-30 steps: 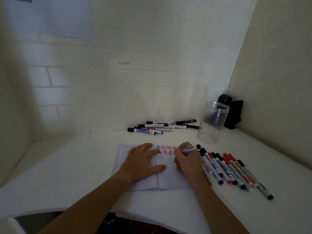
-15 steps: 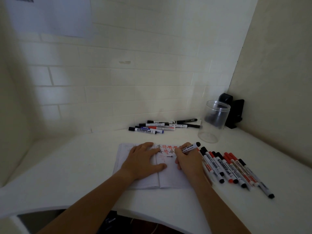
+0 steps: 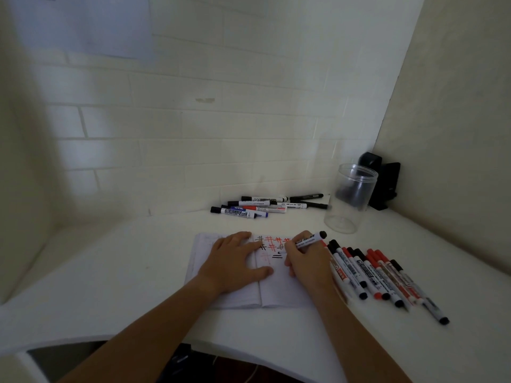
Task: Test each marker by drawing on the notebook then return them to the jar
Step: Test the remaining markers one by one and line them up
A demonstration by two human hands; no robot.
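A white desk (image 3: 124,272) set into a tiled corner carries everything, and on it an open notebook (image 3: 279,291) lies in front of the person. Its right page already shows rows of red and black hash marks, with two short black strokes begun below them. To the right of the notebook a fanned row of red and black markers (image 3: 370,275) lies side by side; a second cluster of markers (image 3: 265,205) sits near the back wall. The clear jar (image 3: 349,199) stands upright near the right corner and looks empty, so by this view nothing has gone back yet and most of the job seems left. The left hand (image 3: 235,262) lies flat, fingers spread, pressing the notebook down. The right hand (image 3: 304,258) is curled round a black-capped marker (image 3: 308,240), its tip on the page.
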